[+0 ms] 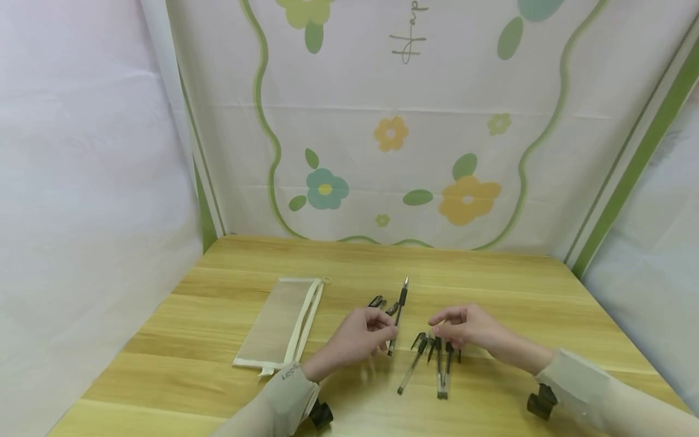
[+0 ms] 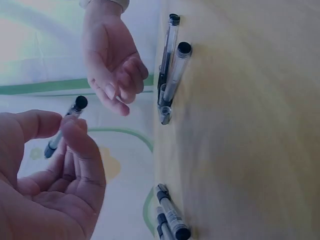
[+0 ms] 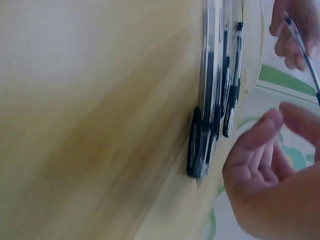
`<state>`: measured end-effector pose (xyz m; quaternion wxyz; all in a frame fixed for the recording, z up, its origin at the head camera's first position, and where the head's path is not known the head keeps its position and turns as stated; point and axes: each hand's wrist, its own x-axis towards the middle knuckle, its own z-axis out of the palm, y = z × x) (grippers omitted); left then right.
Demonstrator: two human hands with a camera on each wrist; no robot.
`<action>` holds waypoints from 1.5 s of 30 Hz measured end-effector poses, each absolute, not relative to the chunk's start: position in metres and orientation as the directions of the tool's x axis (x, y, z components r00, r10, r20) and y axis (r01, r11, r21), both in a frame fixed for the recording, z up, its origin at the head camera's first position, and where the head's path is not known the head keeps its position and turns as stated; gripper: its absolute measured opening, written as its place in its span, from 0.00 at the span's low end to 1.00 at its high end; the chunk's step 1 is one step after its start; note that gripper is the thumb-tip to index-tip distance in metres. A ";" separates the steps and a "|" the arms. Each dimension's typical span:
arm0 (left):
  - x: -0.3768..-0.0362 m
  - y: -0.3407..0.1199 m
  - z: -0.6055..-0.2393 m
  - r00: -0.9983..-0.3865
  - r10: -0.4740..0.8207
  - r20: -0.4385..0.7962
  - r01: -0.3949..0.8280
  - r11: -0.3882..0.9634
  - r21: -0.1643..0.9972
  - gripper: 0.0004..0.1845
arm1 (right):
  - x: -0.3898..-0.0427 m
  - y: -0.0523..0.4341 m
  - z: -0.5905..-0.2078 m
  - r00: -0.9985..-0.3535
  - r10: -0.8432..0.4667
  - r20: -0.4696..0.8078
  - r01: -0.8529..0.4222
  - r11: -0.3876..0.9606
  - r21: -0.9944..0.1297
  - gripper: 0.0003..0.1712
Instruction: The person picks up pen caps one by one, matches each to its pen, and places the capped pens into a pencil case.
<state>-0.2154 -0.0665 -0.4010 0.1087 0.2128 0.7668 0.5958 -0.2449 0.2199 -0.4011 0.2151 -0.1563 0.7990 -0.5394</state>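
Centrally, the left hand [image 1: 357, 340] is pinching an uncapped pen [image 1: 398, 314]; the right hand [image 1: 471, 328] is hovering, fingers loosely curled and empty, over capped pens [image 1: 439, 367].

We wore long, pale beige sleeves reaching to both wrists, the left sleeve [image 1: 278, 397] marked with small dark lettering near its cuff. A small black camera mount [image 1: 320, 414] sat under the left wrist and another black mount [image 1: 541, 403] under the right sleeve [image 1: 590, 388]. Both hands were bare.
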 end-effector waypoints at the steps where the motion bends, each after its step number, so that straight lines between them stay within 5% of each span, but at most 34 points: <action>1: -0.215 -0.067 -0.399 -0.884 0.455 0.105 0.210 0.187 0.960 0.06 | -0.244 0.218 -0.402 -0.871 -0.459 -0.176 -0.005 0.367 -0.930 0.24; 9: -0.218 -0.077 -0.379 -0.869 0.454 0.195 0.286 0.140 0.948 0.09 | -0.242 0.201 -0.408 -0.921 -0.364 -0.140 -0.038 0.440 -0.897 0.26; 20: -0.222 -0.086 -0.368 -0.870 0.457 0.188 0.243 0.064 0.968 0.08 | -0.245 0.182 -0.420 -0.920 -0.390 -0.047 -0.200 0.568 -0.798 0.20; 32: -0.222 -0.088 -0.369 -0.866 0.467 0.181 0.238 0.067 0.969 0.06 | -0.247 0.170 -0.425 -0.950 -0.313 -0.006 -0.208 0.644 -0.736 0.21; 45: -0.221 -0.087 -0.368 -0.867 0.472 0.161 0.226 0.084 0.971 0.07 | -0.249 0.173 -0.423 -0.939 -0.342 -0.028 -0.185 0.573 -0.798 0.18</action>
